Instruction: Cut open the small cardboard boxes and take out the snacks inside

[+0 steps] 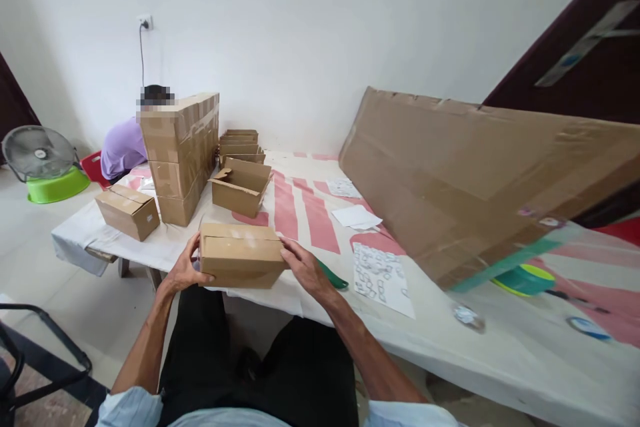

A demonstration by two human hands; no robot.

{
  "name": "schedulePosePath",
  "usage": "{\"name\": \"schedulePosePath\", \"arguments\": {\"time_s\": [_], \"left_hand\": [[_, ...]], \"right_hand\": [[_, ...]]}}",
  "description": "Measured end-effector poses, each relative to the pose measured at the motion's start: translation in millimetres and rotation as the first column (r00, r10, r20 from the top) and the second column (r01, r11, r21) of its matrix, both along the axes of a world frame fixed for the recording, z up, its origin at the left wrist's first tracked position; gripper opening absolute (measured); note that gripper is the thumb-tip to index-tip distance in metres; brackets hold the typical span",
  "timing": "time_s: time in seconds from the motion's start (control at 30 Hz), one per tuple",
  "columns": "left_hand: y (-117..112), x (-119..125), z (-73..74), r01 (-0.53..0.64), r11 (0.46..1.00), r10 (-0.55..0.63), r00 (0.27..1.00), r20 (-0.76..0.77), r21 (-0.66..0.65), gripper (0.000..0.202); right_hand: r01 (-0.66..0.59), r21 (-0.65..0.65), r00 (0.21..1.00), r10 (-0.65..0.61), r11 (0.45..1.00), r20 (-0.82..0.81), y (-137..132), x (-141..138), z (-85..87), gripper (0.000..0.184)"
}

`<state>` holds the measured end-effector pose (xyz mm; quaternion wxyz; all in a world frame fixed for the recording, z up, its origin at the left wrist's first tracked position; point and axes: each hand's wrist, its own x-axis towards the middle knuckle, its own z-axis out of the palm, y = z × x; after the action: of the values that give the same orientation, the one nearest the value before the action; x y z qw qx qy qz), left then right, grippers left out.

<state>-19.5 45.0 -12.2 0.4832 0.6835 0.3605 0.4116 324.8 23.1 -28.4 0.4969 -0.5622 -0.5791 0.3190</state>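
Note:
A small closed cardboard box (241,255) sits at the near edge of the cloth-covered table (500,347). My left hand (185,269) grips its left end, fingers curled round the side. My right hand (305,268) presses against its right end with fingers bent over the top corner. A green object (334,277) lies on the table just behind my right hand.
An open box (241,187), a closed small box (128,211), a tall taped stack (180,153) and empty boxes (241,145) stand further back. A big flat cardboard sheet (475,173) leans at right. Sticker sheets (380,271), paper (356,216), a person in purple (123,147), a fan (37,153).

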Motion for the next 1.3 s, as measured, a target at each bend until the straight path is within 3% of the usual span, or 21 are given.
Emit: {"name": "schedulePosePath", "arguments": {"time_s": [0.1, 0.23, 0.43, 0.5, 0.57, 0.6, 0.67, 0.73, 0.83, 0.93, 1.0, 1.13, 1.3], "left_hand": [[-10, 13, 6.8, -0.067, 0.992, 0.076, 0.994, -0.080, 0.106, 0.132], [-18, 26, 18.5, -0.106, 0.973, 0.133, 0.983, -0.123, 0.204, 0.131], [-24, 35, 30.6, -0.085, 0.959, 0.130, 0.980, -0.153, 0.269, 0.119], [-27, 38, 33.9, -0.095, 0.956, 0.143, 0.978, -0.155, 0.279, 0.114], [-30, 42, 38.0, -0.099, 0.950, 0.152, 0.976, -0.159, 0.296, 0.110], [-31, 45, 40.7, -0.097, 0.946, 0.153, 0.975, -0.162, 0.309, 0.110], [-32, 51, 46.9, -0.093, 0.936, 0.160, 0.971, -0.175, 0.340, 0.109], [-33, 59, 53.5, -0.093, 0.926, 0.175, 0.965, -0.196, 0.366, 0.110], [-36, 70, 60.6, -0.092, 0.919, 0.192, 0.954, -0.229, 0.384, 0.111], [-39, 78, 63.3, -0.084, 0.917, 0.191, 0.950, -0.245, 0.389, 0.109], [-40, 80, 63.9, -0.083, 0.919, 0.190, 0.950, -0.248, 0.386, 0.107], [-41, 80, 65.9, -0.080, 0.921, 0.181, 0.954, -0.238, 0.381, 0.109], [-39, 79, 68.7, -0.060, 0.921, 0.160, 0.959, -0.233, 0.385, 0.107]], "right_hand": [[0.076, -0.075, 0.996, -0.079, 0.994, -0.040, 3, 15, -5.8, 0.057], [0.087, -0.174, 0.979, -0.116, 0.981, -0.166, 1, 25, -10.3, 0.057], [0.120, -0.142, 0.982, -0.139, 0.982, -0.131, -3, 28, -7.3, 0.052], [0.174, -0.048, 0.984, -0.175, 0.984, -0.027, -6, 27, 8.5, 0.049], [0.211, 0.150, 0.970, -0.226, 0.966, 0.092, -10, 19, 36.9, 0.043], [0.193, 0.274, 0.959, -0.240, 0.942, 0.149, -13, 11, 54.8, 0.039], [-0.001, 0.491, 0.928, -0.183, 0.871, 0.326, -20, -11, 93.0, 0.026], [-0.287, 0.556, 0.838, -0.077, 0.780, 0.540, -25, -37, 126.5, 0.016], [-0.562, 0.392, 0.585, 0.015, 0.728, 0.811, -25, -68, 154.5, 0.009], [-0.582, 0.220, 0.352, -0.002, 0.783, 0.936, -20, -81, 159.7, 0.008], [-0.559, 0.163, 0.253, -0.020, 0.813, 0.967, -17, -81, 159.6, 0.009], [-0.562, 0.113, 0.164, -0.023, 0.820, 0.986, -12, -80, 161.3, 0.004], [-0.589, 0.102, 0.126, -0.034, 0.802, 0.991, -6, -80, 158.8, 0.009]]}}
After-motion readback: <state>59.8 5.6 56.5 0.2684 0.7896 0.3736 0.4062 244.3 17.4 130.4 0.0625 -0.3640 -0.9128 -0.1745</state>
